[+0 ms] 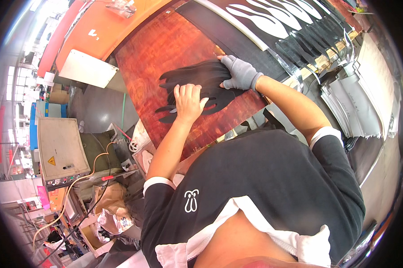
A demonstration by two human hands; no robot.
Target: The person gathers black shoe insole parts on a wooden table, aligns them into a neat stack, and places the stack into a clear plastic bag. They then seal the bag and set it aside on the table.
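Note:
Dark, thin sole-shaped pieces (197,71) lie in a loose, overlapping pile on a worn red-brown board (143,49). My bare left hand (189,102) rests on the near left part of this pile, its fingers stretched out flat and the thumb apart. At the pile's right end is my right hand (242,73), in a grey fingerless glove. Its thumb and fingers close round the ends of the pieces, and the fingertips rest at the edge. Under my hands, the layers cannot be told apart.
Black sheet material with white sole-shaped cutouts (273,22) spreads beyond the board at far right. Grey sheets (357,98) are stacked to the right. On the left stand an orange machine (103,31), a white panel (87,69) and a beige control box (60,145) with cables.

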